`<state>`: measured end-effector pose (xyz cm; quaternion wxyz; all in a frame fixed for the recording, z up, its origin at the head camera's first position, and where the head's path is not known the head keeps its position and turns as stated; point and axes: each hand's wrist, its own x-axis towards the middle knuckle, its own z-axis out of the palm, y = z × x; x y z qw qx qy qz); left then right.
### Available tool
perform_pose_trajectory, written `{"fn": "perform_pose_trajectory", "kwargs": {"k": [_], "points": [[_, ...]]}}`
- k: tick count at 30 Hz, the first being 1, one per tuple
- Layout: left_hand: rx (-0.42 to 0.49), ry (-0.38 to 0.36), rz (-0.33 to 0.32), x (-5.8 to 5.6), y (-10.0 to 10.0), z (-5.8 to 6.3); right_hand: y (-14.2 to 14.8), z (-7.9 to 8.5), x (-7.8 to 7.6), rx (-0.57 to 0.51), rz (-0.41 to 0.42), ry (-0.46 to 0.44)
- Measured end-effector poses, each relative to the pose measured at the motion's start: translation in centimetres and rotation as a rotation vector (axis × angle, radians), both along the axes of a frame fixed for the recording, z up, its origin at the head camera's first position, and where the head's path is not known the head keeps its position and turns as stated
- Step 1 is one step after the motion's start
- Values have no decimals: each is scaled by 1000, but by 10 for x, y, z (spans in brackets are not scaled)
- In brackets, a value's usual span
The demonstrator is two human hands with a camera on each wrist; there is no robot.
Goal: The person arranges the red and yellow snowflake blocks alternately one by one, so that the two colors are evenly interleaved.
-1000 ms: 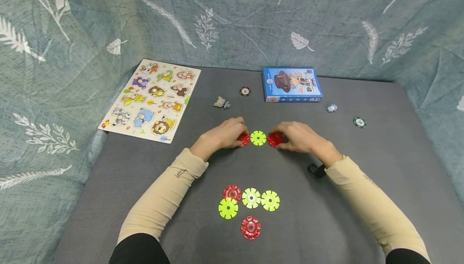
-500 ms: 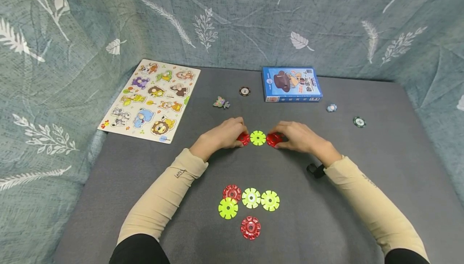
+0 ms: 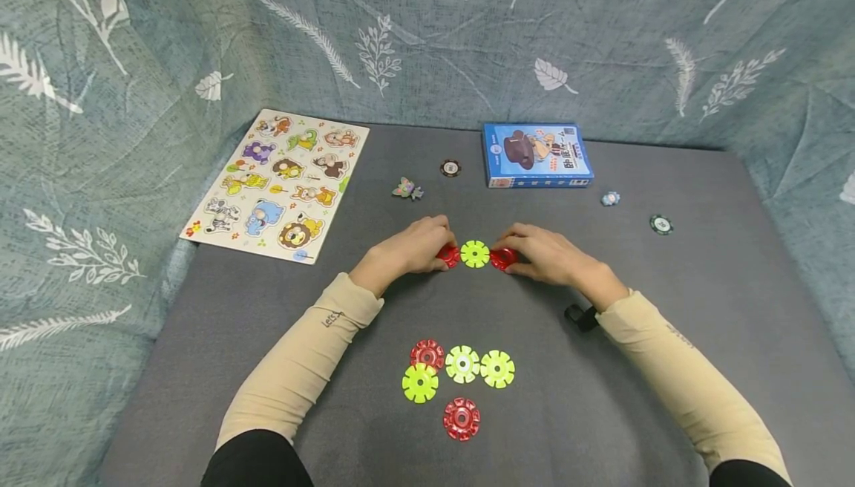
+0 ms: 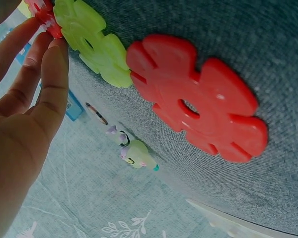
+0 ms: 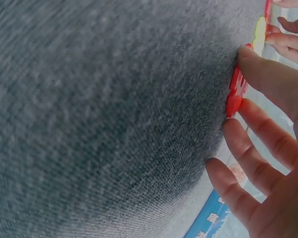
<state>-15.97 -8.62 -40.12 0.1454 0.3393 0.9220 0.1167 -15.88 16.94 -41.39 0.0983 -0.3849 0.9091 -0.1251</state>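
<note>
My left hand [image 3: 415, 246] pinches a red interlocking disc [image 3: 449, 255] at its fingertips. Right of it lies a yellow-green notched disc [image 3: 475, 254]. From the other side, my right hand [image 3: 544, 253] pinches another red interlocking disc [image 3: 502, 258] between thumb and fingers, edge close against the yellow-green one; whether they are locked cannot be told. In the left wrist view, a yellow-green disc [image 4: 92, 44] and a large red disc [image 4: 198, 99] continue the row under my left palm, hidden from the head view. The right wrist view shows the held red disc [image 5: 236, 89] nearly edge-on.
Nearer me lie loose discs: two red [image 3: 462, 419] and several yellow-green [image 3: 497, 369]. Behind the hands are an animal puzzle board [image 3: 274, 186], a butterfly figure [image 3: 407, 188], a poker chip [image 3: 450, 168], a blue box [image 3: 537, 155], a small bluish piece [image 3: 611, 198] and a dark chip [image 3: 661, 224].
My right hand has shifted slightly left with its red disc, narrowing the gap to the yellow-green disc. The left hand has stayed nearly still.
</note>
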Motion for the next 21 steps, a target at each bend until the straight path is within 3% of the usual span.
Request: {"fn": "perform_pose_trajectory", "kwargs": {"k": [11,21], "points": [[-17,-14,8,-1,1,-1,2,4,9,-12,1,43],[-17,-14,8,-1,1,-1,2,7,38,-42,92,143]]}}
